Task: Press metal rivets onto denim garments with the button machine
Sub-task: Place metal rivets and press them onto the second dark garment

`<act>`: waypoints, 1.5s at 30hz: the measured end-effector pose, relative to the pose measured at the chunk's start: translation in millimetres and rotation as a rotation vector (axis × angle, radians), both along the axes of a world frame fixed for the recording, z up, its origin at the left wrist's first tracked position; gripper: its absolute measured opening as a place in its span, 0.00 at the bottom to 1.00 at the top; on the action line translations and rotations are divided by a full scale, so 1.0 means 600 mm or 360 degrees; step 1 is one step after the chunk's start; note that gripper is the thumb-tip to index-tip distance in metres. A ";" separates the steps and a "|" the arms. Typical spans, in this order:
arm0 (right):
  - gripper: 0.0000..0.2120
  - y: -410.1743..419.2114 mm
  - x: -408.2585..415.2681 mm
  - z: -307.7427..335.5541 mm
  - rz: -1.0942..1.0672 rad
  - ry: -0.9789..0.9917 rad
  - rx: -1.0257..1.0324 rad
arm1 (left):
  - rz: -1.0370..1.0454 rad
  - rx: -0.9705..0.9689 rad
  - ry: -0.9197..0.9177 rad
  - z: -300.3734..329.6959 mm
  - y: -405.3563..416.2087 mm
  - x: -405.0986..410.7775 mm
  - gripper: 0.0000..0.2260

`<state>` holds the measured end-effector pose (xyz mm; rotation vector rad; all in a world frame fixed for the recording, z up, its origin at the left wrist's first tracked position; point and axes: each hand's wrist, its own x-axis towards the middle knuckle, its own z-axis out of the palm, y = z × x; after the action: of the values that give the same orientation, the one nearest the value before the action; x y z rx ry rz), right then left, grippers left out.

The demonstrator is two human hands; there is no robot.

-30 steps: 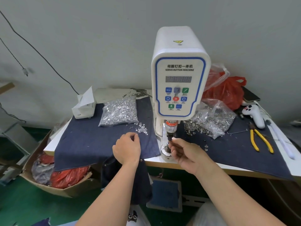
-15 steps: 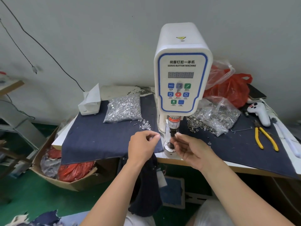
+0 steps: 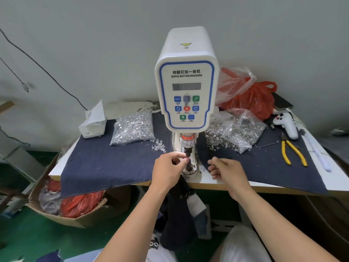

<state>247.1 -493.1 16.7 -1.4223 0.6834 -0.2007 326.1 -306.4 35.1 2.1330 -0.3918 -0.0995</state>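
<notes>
Button machine (image 3: pixel 187 87) labelled "SERVO BUTTON MACHINE"; left hand (image 3: pixel 167 169) grip pinching small rivet (image 3: pixel 186 157), right hand (image 3: pixel 227 170) loose

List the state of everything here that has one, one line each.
Left hand: fingertips pinched at the machine's lower die.
Right hand: loosely curled, holding nothing visible.
Button machine: upright, press head raised.
Left rivet bag: lying flat.
Right rivet bag: open, rivets spilled.
Pliers: handles spread.
</notes>
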 end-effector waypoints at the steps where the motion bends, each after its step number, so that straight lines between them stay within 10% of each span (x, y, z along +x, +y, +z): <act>1: 0.11 0.001 0.001 0.000 0.0013 -0.0003 -0.0002 | -0.0006 0.0013 -0.0004 0.001 0.000 -0.001 0.04; 19: 0.12 -0.005 0.002 -0.011 0.0054 -0.0018 -0.0042 | 0.0014 0.0130 -0.0049 0.022 0.005 -0.005 0.03; 27: 0.04 0.031 -0.032 0.018 0.0542 -0.0244 -0.0599 | -0.0074 -0.0587 0.0591 0.029 0.078 -0.014 0.06; 33: 0.20 0.093 -0.065 0.024 0.1402 -0.0129 -0.0502 | -0.0261 -0.1167 0.0920 0.035 0.109 -0.042 0.09; 41: 0.14 0.109 -0.091 0.031 0.1314 -0.0301 -0.0934 | -0.0129 -0.1831 0.1049 0.037 0.119 -0.057 0.04; 45: 0.06 0.102 -0.095 0.036 0.1097 -0.0284 -0.0715 | -0.0052 -0.1684 0.0936 0.030 0.138 -0.051 0.08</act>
<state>190.2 -432.2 38.1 -1.9599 -0.0327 0.0700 295.5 -223.4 53.0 0.9846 -0.0750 -0.4229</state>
